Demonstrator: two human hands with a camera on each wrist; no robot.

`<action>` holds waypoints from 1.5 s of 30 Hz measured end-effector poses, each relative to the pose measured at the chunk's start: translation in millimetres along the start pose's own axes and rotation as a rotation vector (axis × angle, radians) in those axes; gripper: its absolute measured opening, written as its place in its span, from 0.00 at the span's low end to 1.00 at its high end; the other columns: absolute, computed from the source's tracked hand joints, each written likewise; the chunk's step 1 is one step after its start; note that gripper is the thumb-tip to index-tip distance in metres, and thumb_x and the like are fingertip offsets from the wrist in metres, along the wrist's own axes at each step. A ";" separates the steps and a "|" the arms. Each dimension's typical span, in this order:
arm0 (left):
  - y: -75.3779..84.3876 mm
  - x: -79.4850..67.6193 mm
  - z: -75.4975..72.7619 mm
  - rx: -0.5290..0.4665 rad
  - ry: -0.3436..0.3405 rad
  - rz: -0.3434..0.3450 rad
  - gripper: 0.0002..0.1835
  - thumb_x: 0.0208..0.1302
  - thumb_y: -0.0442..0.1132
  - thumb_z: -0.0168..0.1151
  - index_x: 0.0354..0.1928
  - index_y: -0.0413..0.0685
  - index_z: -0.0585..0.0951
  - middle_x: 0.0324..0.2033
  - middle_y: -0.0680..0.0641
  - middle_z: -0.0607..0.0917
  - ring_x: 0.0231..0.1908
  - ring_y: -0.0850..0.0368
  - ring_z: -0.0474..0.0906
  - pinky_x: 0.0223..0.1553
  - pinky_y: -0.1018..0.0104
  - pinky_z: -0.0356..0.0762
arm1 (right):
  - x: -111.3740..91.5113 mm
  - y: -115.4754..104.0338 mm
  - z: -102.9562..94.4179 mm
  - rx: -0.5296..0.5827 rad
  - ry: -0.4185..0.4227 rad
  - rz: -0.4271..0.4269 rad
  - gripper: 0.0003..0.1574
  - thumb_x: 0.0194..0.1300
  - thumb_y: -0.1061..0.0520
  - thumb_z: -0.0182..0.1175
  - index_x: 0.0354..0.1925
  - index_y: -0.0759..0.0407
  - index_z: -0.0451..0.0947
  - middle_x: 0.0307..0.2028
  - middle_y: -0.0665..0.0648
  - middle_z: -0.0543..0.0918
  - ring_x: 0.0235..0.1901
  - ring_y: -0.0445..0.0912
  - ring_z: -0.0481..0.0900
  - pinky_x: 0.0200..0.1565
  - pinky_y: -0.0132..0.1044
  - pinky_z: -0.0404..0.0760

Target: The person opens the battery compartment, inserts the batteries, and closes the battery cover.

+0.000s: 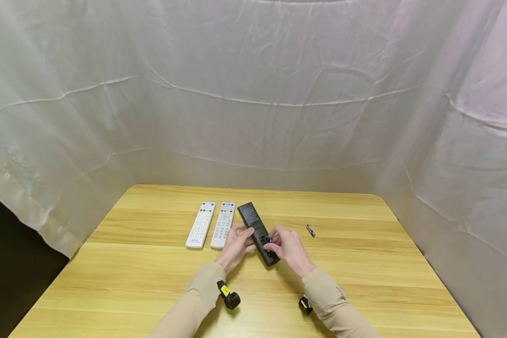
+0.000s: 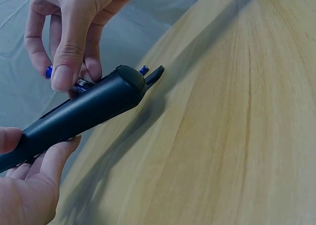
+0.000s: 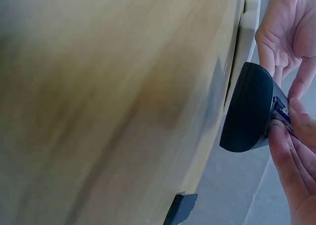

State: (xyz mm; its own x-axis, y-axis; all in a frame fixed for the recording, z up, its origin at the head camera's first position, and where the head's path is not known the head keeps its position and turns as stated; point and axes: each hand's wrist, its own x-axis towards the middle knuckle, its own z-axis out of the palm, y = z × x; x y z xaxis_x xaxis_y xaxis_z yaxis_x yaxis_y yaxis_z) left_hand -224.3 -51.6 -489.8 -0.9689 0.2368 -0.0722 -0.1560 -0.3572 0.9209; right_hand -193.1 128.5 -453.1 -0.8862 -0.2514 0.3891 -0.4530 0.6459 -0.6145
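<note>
My left hand (image 1: pixel 235 245) grips a black remote control (image 1: pixel 253 221) around its middle, back side up and tilted, with its battery compartment uncovered at the near end. Between thumb and fingers my right hand (image 1: pixel 290 249) pinches a blue battery (image 2: pixel 81 85) at that compartment. In the right wrist view, the battery is partly hidden by the fingertips (image 3: pixel 279 136) over the opening. A second battery (image 1: pixel 310 230) lies on the table to the right of the hands. A small black piece (image 3: pixel 181 207), looking like the battery cover, rests on the table.
Two white remote controls (image 1: pixel 200 225) lie side by side, buttons up, left of the hands. The wooden table (image 1: pixel 110 291) has pale curtains (image 1: pixel 253 136) hanging behind and at both sides. A black camera (image 1: pixel 231 299) is strapped to the left wrist.
</note>
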 end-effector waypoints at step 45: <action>-2.0 -0.4 5.3 0.003 0.030 0.053 0.21 0.76 0.33 0.52 0.64 0.36 0.60 0.60 0.26 0.78 0.42 0.57 0.87 0.45 0.63 0.89 | 3.7 -6.8 4.1 -0.279 -0.096 -0.192 0.09 0.54 0.73 0.67 0.33 0.62 0.86 0.28 0.57 0.89 0.24 0.43 0.79 0.25 0.32 0.78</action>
State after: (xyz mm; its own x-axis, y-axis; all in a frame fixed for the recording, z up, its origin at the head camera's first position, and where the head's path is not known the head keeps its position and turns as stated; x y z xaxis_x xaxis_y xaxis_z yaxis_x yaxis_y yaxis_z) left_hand -222.6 -46.1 -489.6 -0.9811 0.1903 -0.0353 -0.1042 -0.3654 0.9250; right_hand -193.7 120.3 -450.3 -0.7984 -0.4458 0.4047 -0.5803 0.7489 -0.3199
